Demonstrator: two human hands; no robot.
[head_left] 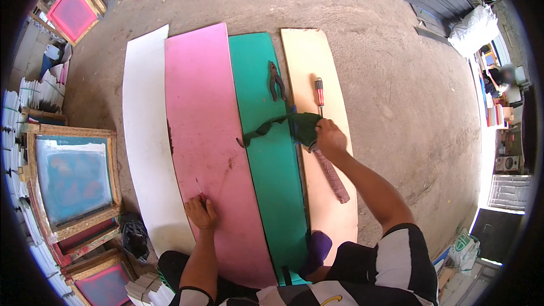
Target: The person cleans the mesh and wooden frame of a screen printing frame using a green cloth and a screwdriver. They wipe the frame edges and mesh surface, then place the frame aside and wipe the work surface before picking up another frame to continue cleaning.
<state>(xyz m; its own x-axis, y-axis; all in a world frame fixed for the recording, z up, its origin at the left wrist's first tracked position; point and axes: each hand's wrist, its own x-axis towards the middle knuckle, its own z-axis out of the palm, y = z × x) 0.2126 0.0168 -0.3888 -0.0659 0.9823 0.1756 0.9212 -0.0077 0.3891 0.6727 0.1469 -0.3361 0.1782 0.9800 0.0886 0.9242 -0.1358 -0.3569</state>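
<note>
My left hand (201, 212) rests low on the pink board (198, 90), its fingers closed round a small thin-shafted screwdriver (203, 196) with a red handle. A dark green cloth (306, 127) is gripped in my right hand (332, 137); its twisted tail stretches left across the green board (258, 113). Beside that hand a handle wrapped in reddish-brown material (331, 178) lies on the cream board (309, 51), its upper end partly hidden. Farther up lie a red-and-black screwdriver (319, 92), its tip partly covered, and dark pliers (275, 81) on the green board.
A white board (144, 90) lies at the left of the row on the concrete floor. Wooden screen frames (73, 175) and paper stacks line the left side. Black slats (436, 0) and a white plastic bundle (476, 29) stand at upper right. My purple-covered foot (317, 249) is near the boards' lower end.
</note>
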